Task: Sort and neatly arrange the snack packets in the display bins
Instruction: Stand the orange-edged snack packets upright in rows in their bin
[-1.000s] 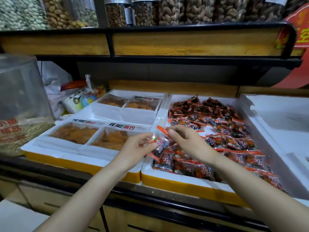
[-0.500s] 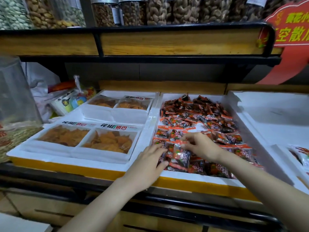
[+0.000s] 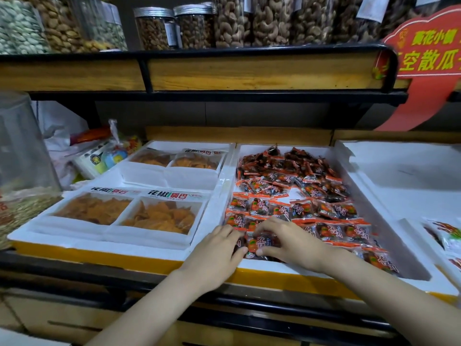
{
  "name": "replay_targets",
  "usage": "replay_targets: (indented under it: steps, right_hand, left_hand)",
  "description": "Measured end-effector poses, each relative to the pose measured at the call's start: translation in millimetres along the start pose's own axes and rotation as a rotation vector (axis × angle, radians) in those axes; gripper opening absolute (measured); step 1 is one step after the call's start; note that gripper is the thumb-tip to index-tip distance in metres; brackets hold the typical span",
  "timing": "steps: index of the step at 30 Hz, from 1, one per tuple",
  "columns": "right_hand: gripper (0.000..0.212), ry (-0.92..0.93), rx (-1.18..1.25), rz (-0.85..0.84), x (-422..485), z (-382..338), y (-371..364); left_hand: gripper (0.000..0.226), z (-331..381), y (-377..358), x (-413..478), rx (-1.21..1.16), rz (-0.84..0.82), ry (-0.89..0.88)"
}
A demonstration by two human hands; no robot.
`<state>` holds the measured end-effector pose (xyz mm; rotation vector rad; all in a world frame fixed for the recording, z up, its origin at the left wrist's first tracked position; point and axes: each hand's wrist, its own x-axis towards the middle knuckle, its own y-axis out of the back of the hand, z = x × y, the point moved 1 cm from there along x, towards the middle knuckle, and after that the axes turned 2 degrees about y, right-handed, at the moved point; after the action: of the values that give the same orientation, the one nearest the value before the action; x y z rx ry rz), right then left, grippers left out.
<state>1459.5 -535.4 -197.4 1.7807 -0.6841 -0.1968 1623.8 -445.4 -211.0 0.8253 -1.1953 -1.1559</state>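
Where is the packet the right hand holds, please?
Head view: the packet sits in the front left corner of the middle bin, between the left hand and right hand.

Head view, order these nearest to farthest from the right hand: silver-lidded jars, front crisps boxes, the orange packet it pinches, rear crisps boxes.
1. Orange packet: pinched in the right hand, touching.
2. Front crisps boxes: just left.
3. Rear crisps boxes: left, farther back.
4. Silver-lidded jars: high up, far back.

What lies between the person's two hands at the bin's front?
In the head view, one red snack packet lies between the left hand and the right hand, which pinches it.
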Motion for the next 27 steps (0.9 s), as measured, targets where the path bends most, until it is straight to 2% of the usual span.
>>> replay_targets:
  steps: [7,10,15,18,24,27]
  right_hand:
    - [0.043,0.111,-0.111,-0.134,-4,-7,10]
    - [0.038,0.102,-0.124,-0.108,-3,1,26]
    - [0.033,-0.003,-0.233,0.149,18,42,64]
    - [0.033,-0.074,-0.305,0.215,40,81,80]
    - [0.047,-0.294,-0.324,0.102,86,155,83]
    - [0.053,-0.348,-0.280,0.028,109,181,72]
  left_hand:
    - [0.040,0,11,10,0.112,-0.040,-0.028]
    - [0.035,3,22,23,0.148,-0.038,-0.039]
    - [0.037,1,35,72,0.187,0.043,-0.073]
    - [0.039,-2,32,114,0.198,0.070,-0.088]
    - [0.052,-10,11,197,0.157,-0.004,-0.033]
    - [0.055,-18,-4,230,0.097,-0.060,0.017]
